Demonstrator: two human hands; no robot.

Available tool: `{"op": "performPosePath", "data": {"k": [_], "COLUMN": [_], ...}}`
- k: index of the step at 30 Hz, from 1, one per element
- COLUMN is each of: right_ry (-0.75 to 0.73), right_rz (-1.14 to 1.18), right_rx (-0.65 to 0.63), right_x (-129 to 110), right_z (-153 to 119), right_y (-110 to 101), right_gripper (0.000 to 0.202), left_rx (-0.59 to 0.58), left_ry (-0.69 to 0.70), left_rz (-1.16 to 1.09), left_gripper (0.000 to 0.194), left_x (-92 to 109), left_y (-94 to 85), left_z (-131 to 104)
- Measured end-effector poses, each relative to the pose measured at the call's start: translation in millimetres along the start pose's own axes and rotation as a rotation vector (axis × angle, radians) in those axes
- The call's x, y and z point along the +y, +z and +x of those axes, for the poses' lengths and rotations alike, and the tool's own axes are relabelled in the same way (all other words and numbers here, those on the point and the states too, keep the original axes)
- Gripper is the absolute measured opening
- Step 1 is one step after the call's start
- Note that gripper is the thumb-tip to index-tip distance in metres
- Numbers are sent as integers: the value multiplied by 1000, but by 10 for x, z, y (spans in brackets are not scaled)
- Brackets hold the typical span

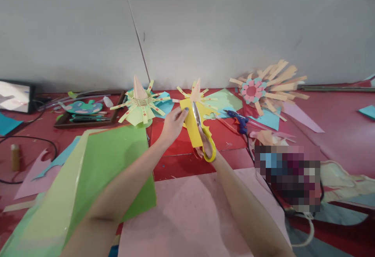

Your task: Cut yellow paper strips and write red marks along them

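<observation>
My left hand point(175, 122) pinches the upper left part of a yellow sheet of paper point(191, 129). Yellow-handled scissors point(209, 147) sit in my right hand point(205, 143), with the fingers through the handles. Their metal blades point away from me and lie against the paper; whether they are parted I cannot tell. Along its right side the yellow paper has a jagged, scalloped edge. Just behind it stands a paper craft point(195, 91) with a pale cone and yellow star-printed strips, partly hidden. A similar craft point(140, 97) stands to the left.
A blue glue gun point(239, 121) with its cord lies to the right, near a paper flower point(252, 90) with long strips. Green sheets point(117, 163) and a pink sheet point(187, 218) lie close to me. A dark tray point(63, 122) holds pens at left. The wall point(187, 34) rises behind.
</observation>
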State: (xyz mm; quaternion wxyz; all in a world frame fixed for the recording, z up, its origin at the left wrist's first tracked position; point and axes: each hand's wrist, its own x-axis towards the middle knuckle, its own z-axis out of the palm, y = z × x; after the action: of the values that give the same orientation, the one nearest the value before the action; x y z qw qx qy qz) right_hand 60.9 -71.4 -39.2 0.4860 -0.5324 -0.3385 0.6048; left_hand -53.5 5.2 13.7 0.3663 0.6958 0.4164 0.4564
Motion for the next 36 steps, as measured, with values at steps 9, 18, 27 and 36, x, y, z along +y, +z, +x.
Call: {"op": "performPosePath", "data": {"k": [9,18,27,36], "right_ry": [-26,-173,-274,-295], "right_rz": [228,328,274,232], "right_rx": [-48,281,334,285], "right_x": [-134,-152,-53,-25], "right_z": [57,211,249,239], "right_y": [-156,-504,-564,-606], "right_gripper": [58,45,35,49], "left_rx": [31,-2,116,-448], "left_ry": [-164,-97,81,568], "left_rz": [239,473,651,603], "left_gripper": [25,33,38,25], "left_x": [-539,-617,-579,-485], "left_y": [139,240,278,359], "left_z": [-50,-196,-237,-329]}}
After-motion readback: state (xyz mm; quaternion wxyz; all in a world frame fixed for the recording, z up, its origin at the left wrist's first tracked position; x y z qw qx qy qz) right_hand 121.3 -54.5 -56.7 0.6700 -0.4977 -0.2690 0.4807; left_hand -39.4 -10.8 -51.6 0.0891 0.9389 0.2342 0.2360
